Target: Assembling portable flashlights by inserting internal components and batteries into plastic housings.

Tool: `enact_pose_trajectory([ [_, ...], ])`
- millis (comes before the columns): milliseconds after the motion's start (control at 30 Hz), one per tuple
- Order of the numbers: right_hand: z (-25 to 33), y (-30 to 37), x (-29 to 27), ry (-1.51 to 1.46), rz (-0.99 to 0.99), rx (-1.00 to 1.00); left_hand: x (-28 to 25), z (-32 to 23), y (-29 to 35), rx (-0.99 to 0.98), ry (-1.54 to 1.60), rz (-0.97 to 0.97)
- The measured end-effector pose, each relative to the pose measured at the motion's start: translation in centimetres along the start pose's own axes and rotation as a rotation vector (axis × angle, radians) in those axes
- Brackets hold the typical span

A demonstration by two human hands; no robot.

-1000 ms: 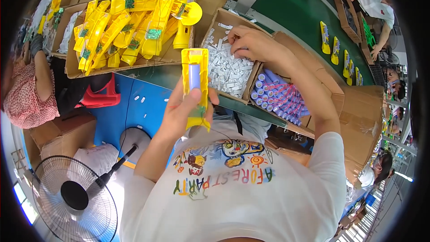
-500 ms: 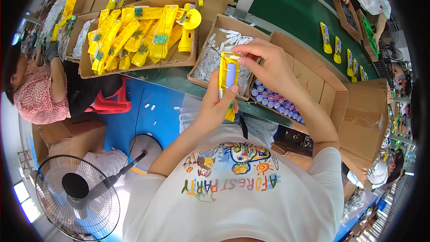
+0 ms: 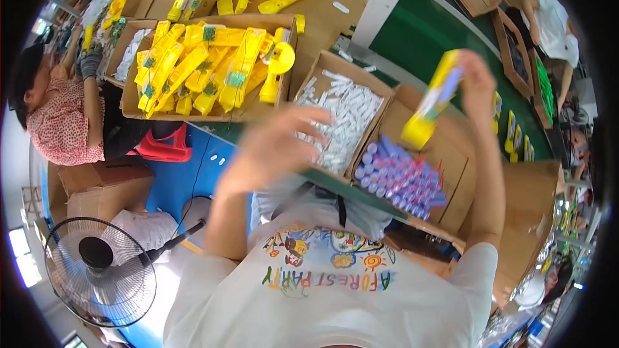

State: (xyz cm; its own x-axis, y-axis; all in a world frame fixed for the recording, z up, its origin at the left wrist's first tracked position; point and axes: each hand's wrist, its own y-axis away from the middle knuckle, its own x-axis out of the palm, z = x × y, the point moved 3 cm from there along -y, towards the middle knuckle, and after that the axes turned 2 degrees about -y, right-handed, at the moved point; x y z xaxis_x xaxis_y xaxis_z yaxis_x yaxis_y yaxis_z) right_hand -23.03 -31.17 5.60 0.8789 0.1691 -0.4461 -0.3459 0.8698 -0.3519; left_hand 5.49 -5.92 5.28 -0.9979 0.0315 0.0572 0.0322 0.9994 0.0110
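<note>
Held up by my right hand [image 3: 478, 87] is a yellow plastic housing [image 3: 425, 116], long and narrow, with a blue-violet battery cell lying in it. It hangs tilted above the carton [image 3: 461, 164] whose near-left part holds several rows of wrapped battery cells [image 3: 400, 180]. My left hand [image 3: 271, 145] is blurred by motion, its fingers apart with nothing visible in them. It hovers at the left edge of a cardboard box [image 3: 358, 68] full of small white plastic pieces [image 3: 342, 122].
A carton [image 3: 213, 116] heaped with yellow housings, wires and green circuit boards stands at left. Beyond the boxes runs a green conveyor [image 3: 403, 22] bearing yellow housings [image 3: 512, 134]. A co-worker [image 3: 64, 119] sits left beside a red stool [image 3: 166, 145]; a fan [image 3: 97, 270] stands lower left.
My hands have parted. The right hand has carried the yellow housing right, toward the conveyor; the left has let go of it and moved left. The view has shifted slightly.
</note>
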Motion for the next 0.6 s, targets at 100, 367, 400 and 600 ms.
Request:
enact_pose_trajectory([
  [100, -14.5, -10.0, -14.0, 0.600, -0.205, -0.166, -8.2, -1.7, -3.4, 0.216, -0.631, -0.949],
  [367, -22.2, -11.0, -11.9, 1.350, -0.122, -0.174, -8.4, 1.2, -9.2, -0.356, -1.182, -0.747],
  [400, -18.3, -10.6, -10.2, 1.074, -0.035, -0.253, -8.3, 0.7, -8.5, -0.284, -0.965, -0.740],
  [600, 3.4, 0.2, 5.4, -0.123, 0.555, 0.073, -7.0, 1.4, -6.1, -0.038, -0.180, -0.637],
])
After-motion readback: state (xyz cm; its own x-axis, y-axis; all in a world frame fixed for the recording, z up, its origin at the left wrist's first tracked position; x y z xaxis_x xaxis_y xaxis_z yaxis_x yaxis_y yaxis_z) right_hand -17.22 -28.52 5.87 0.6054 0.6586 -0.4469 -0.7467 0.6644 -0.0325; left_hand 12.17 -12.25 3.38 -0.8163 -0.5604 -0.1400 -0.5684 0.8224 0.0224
